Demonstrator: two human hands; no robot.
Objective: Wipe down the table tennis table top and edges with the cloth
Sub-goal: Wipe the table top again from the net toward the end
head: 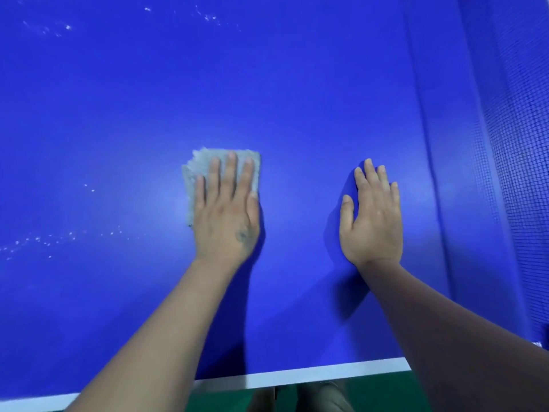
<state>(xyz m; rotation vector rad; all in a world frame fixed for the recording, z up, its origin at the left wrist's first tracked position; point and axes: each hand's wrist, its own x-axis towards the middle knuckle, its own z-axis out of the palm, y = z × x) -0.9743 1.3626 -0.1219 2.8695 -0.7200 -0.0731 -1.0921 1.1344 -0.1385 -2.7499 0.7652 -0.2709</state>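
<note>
A blue table tennis table top (297,99) fills the view, with a white line along its near edge (297,376). My left hand (227,209) lies flat, fingers straight, pressing a folded grey cloth (193,171) onto the table near the middle. The cloth shows beyond my fingertips and to the left of the hand. My right hand (372,215) rests flat on the bare blue surface to the right, fingers straight and together, holding nothing.
The dark net (523,173) runs along the right side. Pale specks and streaks (44,242) dot the table at the left and along the far part (208,16). Green floor (371,391) shows below the near edge.
</note>
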